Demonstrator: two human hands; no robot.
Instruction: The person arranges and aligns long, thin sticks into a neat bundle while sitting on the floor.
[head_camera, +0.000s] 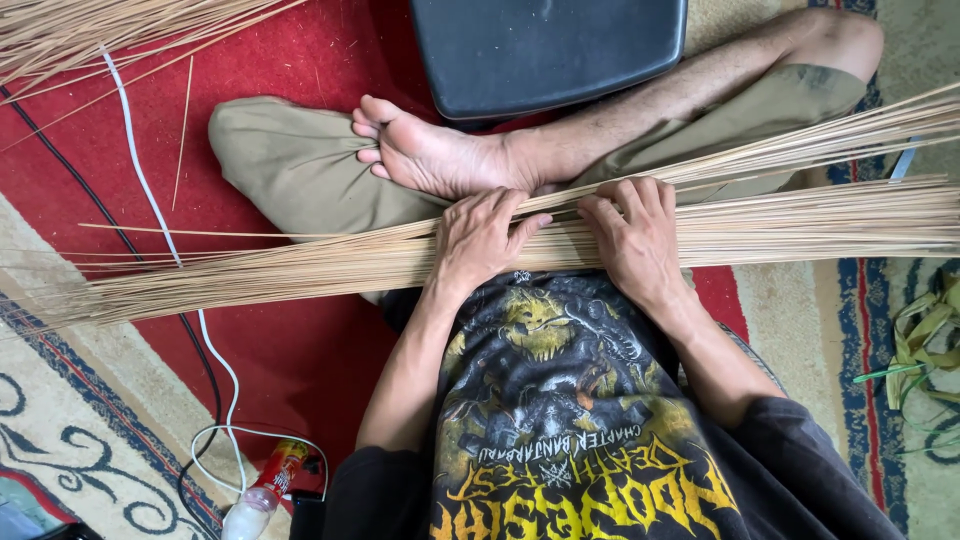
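A long bundle of thin tan sticks (300, 268) lies across my lap, running from the left edge to the right edge of the view. My left hand (480, 240) rests palm down on the bundle near its middle, fingers spread over the sticks. My right hand (635, 232) presses on the same bundle just to the right, fingers curled over its far side. Both hands sit close together, almost touching. I sit cross-legged, with a bare foot (430, 155) just beyond the hands.
A dark flat cushion (545, 50) lies beyond my legs. More loose sticks (90, 30) lie at the top left. White and black cables (150, 190) cross the red carpet. A small bottle (260, 495) lies at the bottom left; green strips (920, 340) lie at the right.
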